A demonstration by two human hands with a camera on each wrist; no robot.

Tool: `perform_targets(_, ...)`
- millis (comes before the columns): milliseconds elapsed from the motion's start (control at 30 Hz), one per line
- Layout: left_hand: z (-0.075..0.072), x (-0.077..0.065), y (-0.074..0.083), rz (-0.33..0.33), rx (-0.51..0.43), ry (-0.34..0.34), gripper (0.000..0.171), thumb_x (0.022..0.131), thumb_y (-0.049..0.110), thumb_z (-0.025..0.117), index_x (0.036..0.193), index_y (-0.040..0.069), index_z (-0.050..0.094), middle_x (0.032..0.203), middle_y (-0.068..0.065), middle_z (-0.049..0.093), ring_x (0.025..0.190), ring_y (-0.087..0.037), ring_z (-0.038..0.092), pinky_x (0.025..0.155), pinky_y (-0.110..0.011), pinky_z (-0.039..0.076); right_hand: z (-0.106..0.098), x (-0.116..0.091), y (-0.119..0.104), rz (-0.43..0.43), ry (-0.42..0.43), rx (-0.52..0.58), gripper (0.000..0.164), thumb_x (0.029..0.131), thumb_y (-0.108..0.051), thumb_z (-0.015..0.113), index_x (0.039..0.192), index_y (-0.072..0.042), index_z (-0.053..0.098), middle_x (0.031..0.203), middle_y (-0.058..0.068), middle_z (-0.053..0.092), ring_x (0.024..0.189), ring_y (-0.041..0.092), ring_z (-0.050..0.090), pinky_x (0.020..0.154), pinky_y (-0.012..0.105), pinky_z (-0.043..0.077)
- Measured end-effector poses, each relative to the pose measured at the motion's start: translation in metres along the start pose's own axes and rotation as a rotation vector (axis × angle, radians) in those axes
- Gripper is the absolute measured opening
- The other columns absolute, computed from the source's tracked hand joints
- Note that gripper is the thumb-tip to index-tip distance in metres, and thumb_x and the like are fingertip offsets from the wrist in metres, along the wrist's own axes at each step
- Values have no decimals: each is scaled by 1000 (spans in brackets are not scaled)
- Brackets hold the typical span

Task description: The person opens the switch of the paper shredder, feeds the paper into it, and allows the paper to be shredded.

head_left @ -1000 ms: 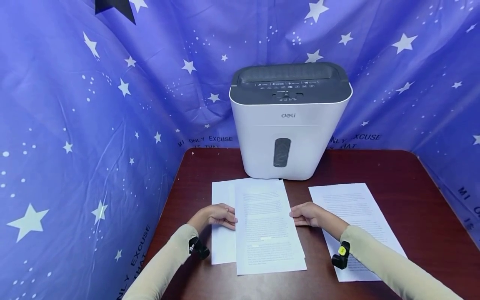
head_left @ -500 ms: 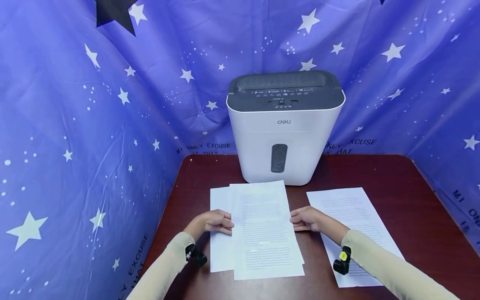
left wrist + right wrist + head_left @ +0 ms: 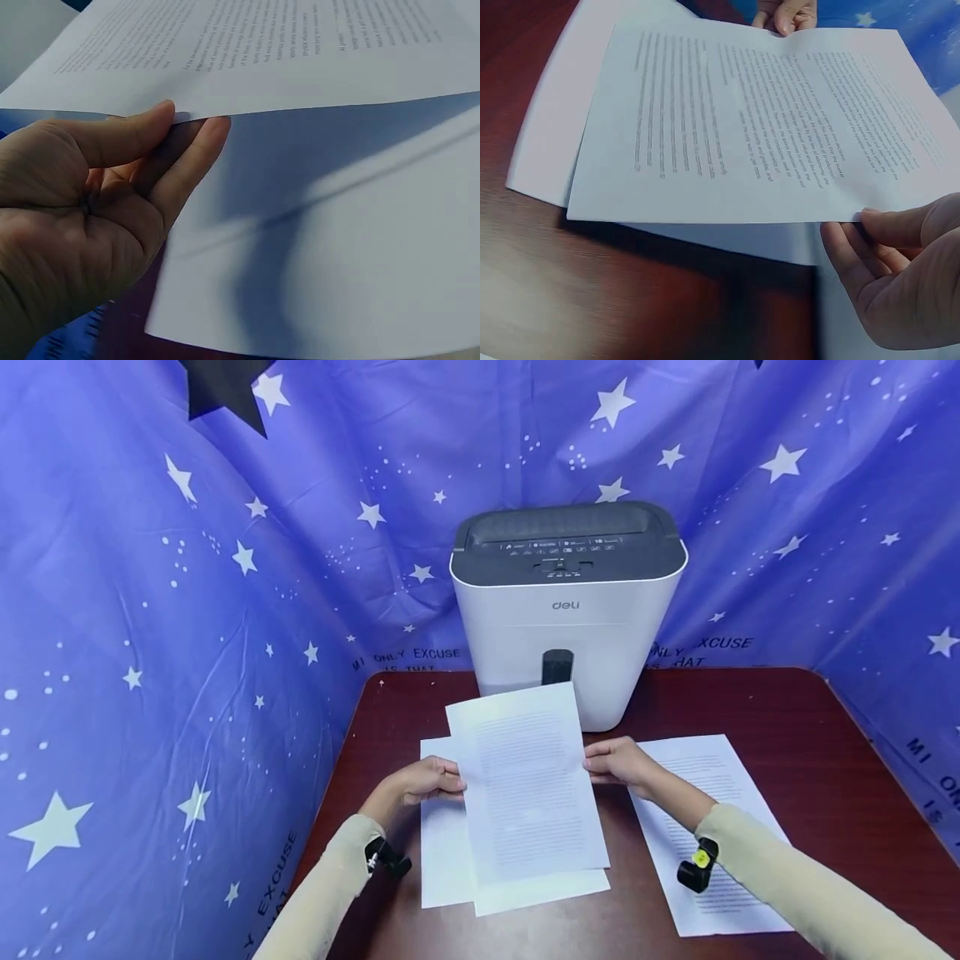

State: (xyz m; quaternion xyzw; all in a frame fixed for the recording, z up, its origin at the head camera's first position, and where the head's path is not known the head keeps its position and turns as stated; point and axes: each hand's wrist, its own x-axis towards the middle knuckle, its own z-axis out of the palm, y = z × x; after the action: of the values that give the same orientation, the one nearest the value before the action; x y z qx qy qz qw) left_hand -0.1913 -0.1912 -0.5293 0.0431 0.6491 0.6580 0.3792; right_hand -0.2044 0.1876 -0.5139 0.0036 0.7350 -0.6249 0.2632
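A printed sheet of paper (image 3: 525,785) is raised over the table, its far edge in front of the shredder. My left hand (image 3: 431,779) pinches its left edge between thumb and fingers, as the left wrist view shows up close. On the opposite edge, my right hand (image 3: 907,262) has the same kind of pinch. Whether more than one sheet is in the grip, I cannot tell. Below lie other white sheets (image 3: 444,868), partly covered by the raised one and shadowed in the left wrist view.
A white and dark grey deli paper shredder (image 3: 510,643) stands at the back of the dark red table (image 3: 787,760). Another printed sheet (image 3: 720,910) lies at the right, partly under my right forearm. Blue star-patterned curtains (image 3: 187,652) enclose the table.
Both hands have lifted the printed sheet upward and toward the shredder, so it now covers part of the shredder's window. The sheet on the right has stayed in place.
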Motion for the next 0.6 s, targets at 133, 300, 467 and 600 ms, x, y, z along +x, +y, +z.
perform_targets(133, 0, -2, 25, 75, 71, 31, 17, 98, -8, 56, 89, 1, 67, 83, 3, 72, 86, -10, 73, 101, -46, 55, -8, -3, -27, -87, 33, -37, 42, 96, 2, 63, 130, 25, 51, 91, -6, 71, 80, 3, 69, 84, 32, 63)
perform_targets(300, 1, -10, 64, 164, 169, 69, 23, 98, -8, 56, 83, 6, 65, 83, 3, 74, 87, -11, 73, 106, -56, 50, -18, -12, -65, -178, 58, -67, 43, 98, 2, 62, 131, 26, 49, 89, -6, 72, 77, 2, 70, 79, 28, 64)
perform_targets(467, 2, -19, 109, 267, 241, 122, 26, 98, -7, 57, 76, 5, 59, 79, 2, 71, 88, -13, 72, 106, -52, 52, -25, -24, -103, -292, 91, -88, 41, 98, 2, 63, 129, 26, 51, 88, -8, 74, 77, 2, 71, 79, 26, 63)
perform_targets(600, 5, -28, 145, 374, 255, 184, 16, 98, -8, 57, 109, -12, 69, 101, -13, 77, 93, -12, 74, 103, -45, 56, -32, -33, -135, -389, 124, -106, 40, 98, -1, 64, 127, 25, 54, 87, -15, 74, 80, 0, 71, 79, 23, 62)
